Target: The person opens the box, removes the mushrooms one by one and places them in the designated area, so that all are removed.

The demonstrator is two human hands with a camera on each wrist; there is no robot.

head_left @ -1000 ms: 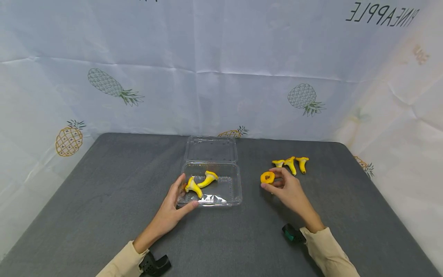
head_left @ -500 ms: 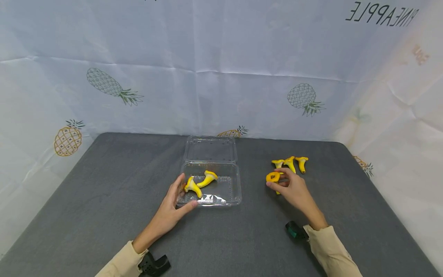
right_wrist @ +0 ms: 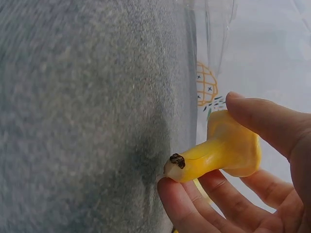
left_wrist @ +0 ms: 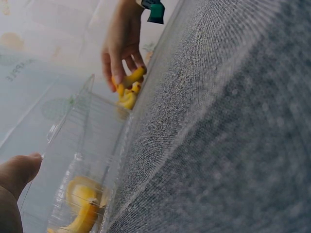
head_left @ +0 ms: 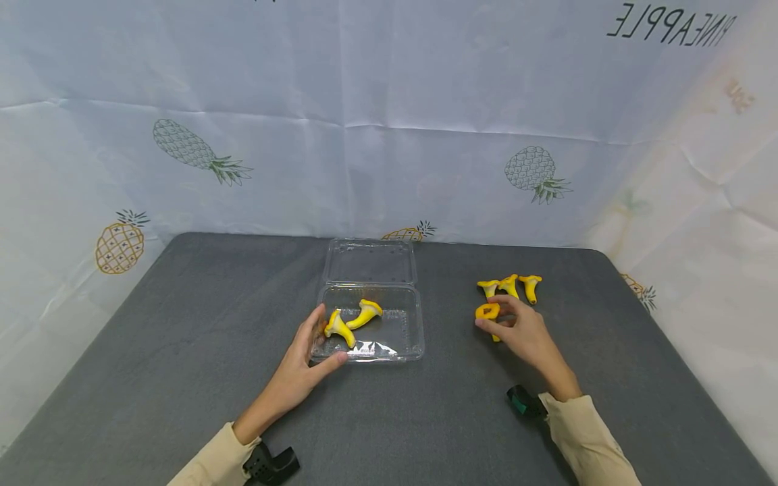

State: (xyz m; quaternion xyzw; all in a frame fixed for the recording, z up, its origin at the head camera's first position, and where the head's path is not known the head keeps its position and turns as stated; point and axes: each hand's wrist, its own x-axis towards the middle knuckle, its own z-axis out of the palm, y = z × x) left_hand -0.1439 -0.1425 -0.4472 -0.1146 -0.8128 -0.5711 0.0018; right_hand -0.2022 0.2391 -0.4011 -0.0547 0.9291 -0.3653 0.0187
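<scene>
My right hand (head_left: 525, 334) pinches a yellow chanterelle mushroom (right_wrist: 218, 148) between thumb and fingers, just above the table. Its dark stem end points toward the table in the right wrist view; in the head view its ring-like cap faces up. Behind that hand lie three more chanterelles (head_left: 531, 289), one partly hidden by another. My left hand (head_left: 294, 371) rests at the near left corner of a clear plastic clamshell box (head_left: 404, 337), fingers along its left side and thumb at the front rim. Two chanterelles (head_left: 366, 313) lie inside the box's left half.
The box's lid (head_left: 371, 262) stands raised behind the base, near the table's far edge. A grey cloth covers the table (head_left: 425, 418). Behind it hangs a white curtain (head_left: 377, 81) printed with pineapples. Both wrists wear black camera mounts (head_left: 271, 464).
My right hand has moved to the right with its chanterelle, away from the box and nearer the three mushrooms. The left hand and the box stay where they were.
</scene>
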